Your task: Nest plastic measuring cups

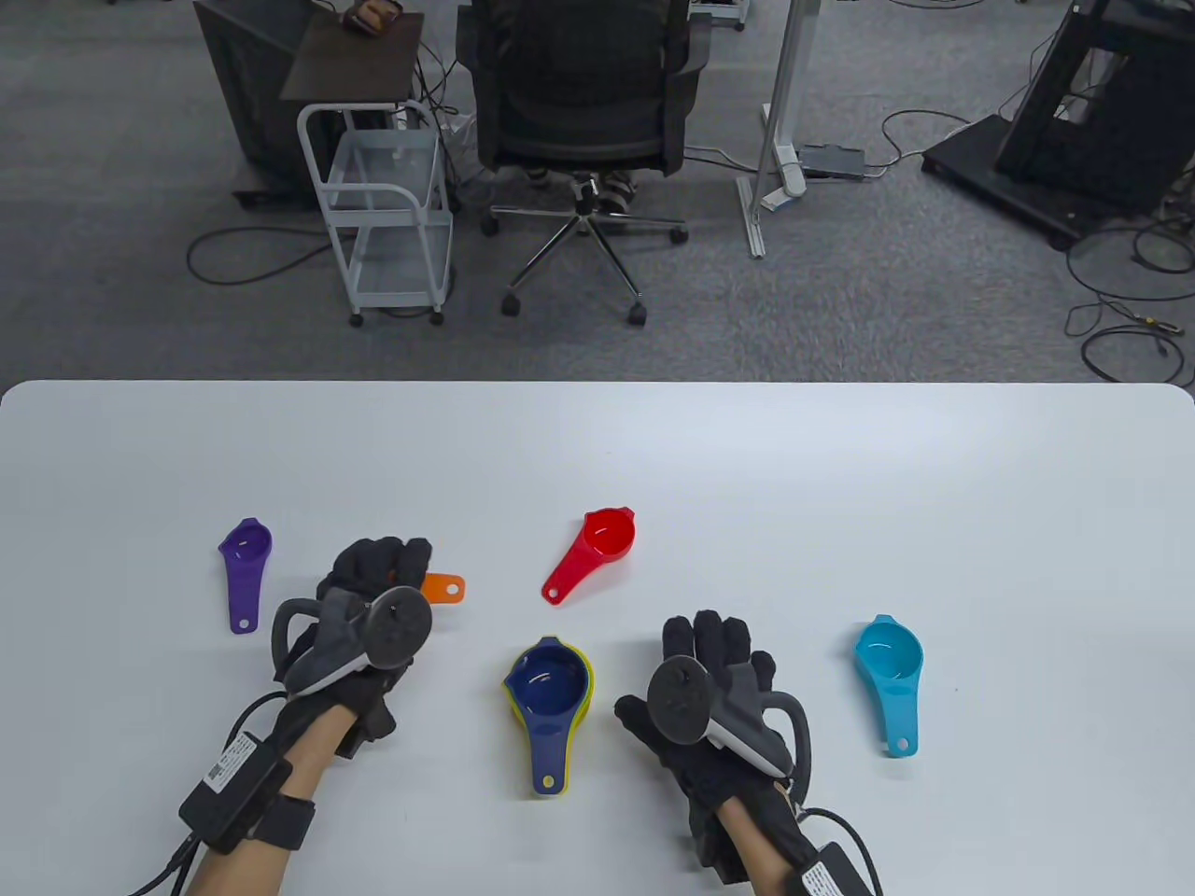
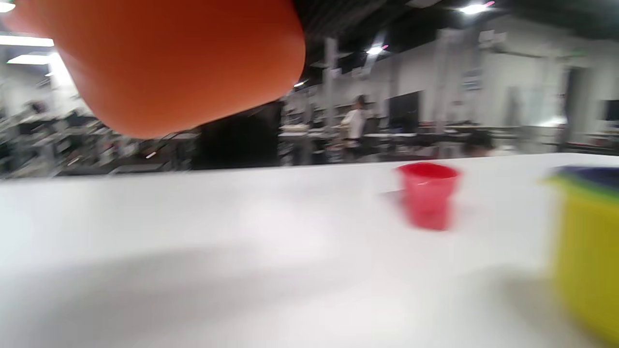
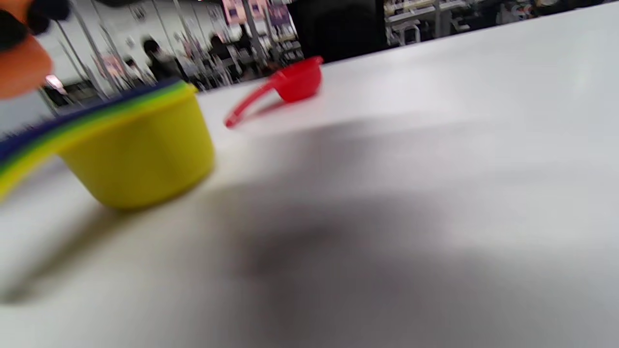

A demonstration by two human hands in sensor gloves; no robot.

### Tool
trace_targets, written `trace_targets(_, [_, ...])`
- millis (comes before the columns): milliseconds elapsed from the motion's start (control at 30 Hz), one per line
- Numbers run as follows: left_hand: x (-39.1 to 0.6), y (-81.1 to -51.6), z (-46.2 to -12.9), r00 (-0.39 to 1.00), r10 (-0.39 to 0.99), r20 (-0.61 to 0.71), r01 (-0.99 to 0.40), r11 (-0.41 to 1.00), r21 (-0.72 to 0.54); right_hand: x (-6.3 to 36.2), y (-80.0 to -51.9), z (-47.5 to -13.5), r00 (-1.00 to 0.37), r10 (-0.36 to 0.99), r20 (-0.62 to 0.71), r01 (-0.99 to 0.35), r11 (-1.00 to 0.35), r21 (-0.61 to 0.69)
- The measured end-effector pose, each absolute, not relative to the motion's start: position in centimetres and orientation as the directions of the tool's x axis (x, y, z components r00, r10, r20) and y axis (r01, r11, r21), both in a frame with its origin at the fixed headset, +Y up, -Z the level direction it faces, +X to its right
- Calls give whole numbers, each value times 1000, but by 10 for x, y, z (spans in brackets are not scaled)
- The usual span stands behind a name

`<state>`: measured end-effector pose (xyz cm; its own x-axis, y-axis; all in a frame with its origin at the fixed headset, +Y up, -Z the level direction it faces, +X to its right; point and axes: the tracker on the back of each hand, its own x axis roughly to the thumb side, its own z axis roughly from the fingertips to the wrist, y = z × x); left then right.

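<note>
My left hand (image 1: pixel 378 574) holds an orange cup (image 1: pixel 442 588) above the table; only its handle shows past my fingers, and its bowl (image 2: pixel 179 63) fills the top of the left wrist view. A nested stack with a dark blue cup (image 1: pixel 548 686) on top and a yellow cup (image 3: pixel 140 154) outermost stands at the front centre. My right hand (image 1: pixel 719 644) is open and empty just right of the stack. A red cup (image 1: pixel 597 551), a purple cup (image 1: pixel 245 569) and a light blue cup (image 1: pixel 892 677) lie singly.
The white table (image 1: pixel 840 467) reaches to its far edge at the middle of the table view. Beyond it stand an office chair (image 1: pixel 583 103) and a wire trolley (image 1: pixel 383 205) on the floor.
</note>
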<state>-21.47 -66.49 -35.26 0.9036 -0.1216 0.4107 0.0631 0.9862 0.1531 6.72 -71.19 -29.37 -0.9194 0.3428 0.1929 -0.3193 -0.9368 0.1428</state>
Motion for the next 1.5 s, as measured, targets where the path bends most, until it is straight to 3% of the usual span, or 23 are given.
trace_targets(100, [-177,-655,-321,824,-262,502,161,958,237,66,-701,-286,-778,575,253,-566,-816,116])
trace_targets(200, [-144,-654,-296,754,-351,555,205,929,308,66,-698,-282,-561,792,242,-773,-606,189])
trace_targets(333, [-115,-665,-286,724,-349,596,216,934,285,66,-709,-285,-382,912,147,-848,-409,336])
trace_targets(500, [-97,-669,-288,698,-353,623,234,935,267,76,-719,-292,-267,963,38,-891,-262,371])
trace_targets(567, [-98,-663,-296,699,-275,660,268,957,114,82,-718,-292,-264,964,14,-920,-256,297])
trace_targets(600, [-102,-657,-301,726,-142,673,246,967,-62,86,-718,-293,-277,961,10,-933,-271,238])
trace_targets(633, [-104,-653,-305,741,-43,670,198,967,-158,89,-717,-292,-279,960,7,-938,-274,213])
trace_targets(667, [-110,-648,-312,753,119,647,72,963,-261,93,-717,-291,-270,963,-3,-950,-266,162])
trace_targets(700, [-114,-646,-316,751,201,628,-16,958,-288,95,-718,-291,-258,966,-15,-959,-254,125])
trace_targets(800, [-124,-648,-336,783,480,395,-367,870,-329,95,-725,-292,-196,980,-39,-969,-187,158])
trace_targets(867, [-123,-653,-345,767,575,284,-417,784,-460,89,-729,-292,-137,989,-58,-970,-122,210])
trace_targets(1000, [-117,-659,-354,846,491,208,-382,830,-407,72,-727,-288,-198,980,-3,-931,-187,313])
trace_targets(1100, [-116,-657,-355,838,515,179,-405,807,-430,65,-725,-288,-259,965,30,-903,-253,346])
trace_targets(1367, [-116,-642,-353,836,503,220,-387,824,-413,56,-713,-284,-326,936,134,-843,-352,407])
trace_targets(1433, [-117,-641,-353,834,491,251,-371,837,-403,66,-708,-284,-337,937,85,-874,-346,341])
trace_targets(1500, [-114,-648,-348,846,429,315,-286,866,-411,87,-706,-288,-413,907,84,-891,-421,168])
